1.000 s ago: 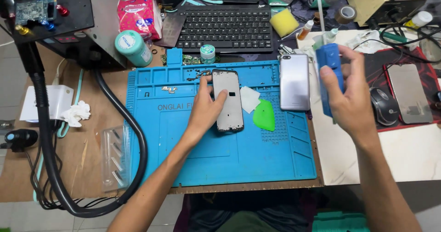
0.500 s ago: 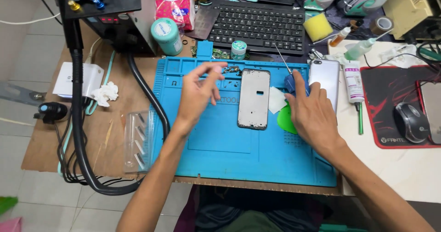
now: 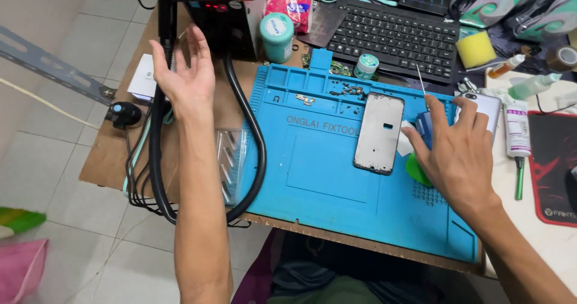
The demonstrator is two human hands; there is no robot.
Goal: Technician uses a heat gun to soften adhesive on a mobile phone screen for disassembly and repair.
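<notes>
We see the blue work mat (image 3: 324, 178) bare across its near half, its front edge at the tabletop (image 3: 108, 153) rim. The phone frame (image 3: 379, 133) lies flat on the mat's right-centre: a pale grey slab with dark edges, long axis running near-to-far, slightly tilted. Our right hand (image 3: 460, 153) pinches a blue tool (image 3: 424, 129) just beside it. Our left hand (image 3: 183, 78) is spread open, empty, near the black hose (image 3: 255, 141).

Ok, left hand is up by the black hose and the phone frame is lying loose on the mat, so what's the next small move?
Probably close the left hand on the black hose. That hand is open, fingers spread right beside it, touching nothing. The phone frame lies flat on the blue mat, and the right hand rests beside it on a blue tool.
</notes>
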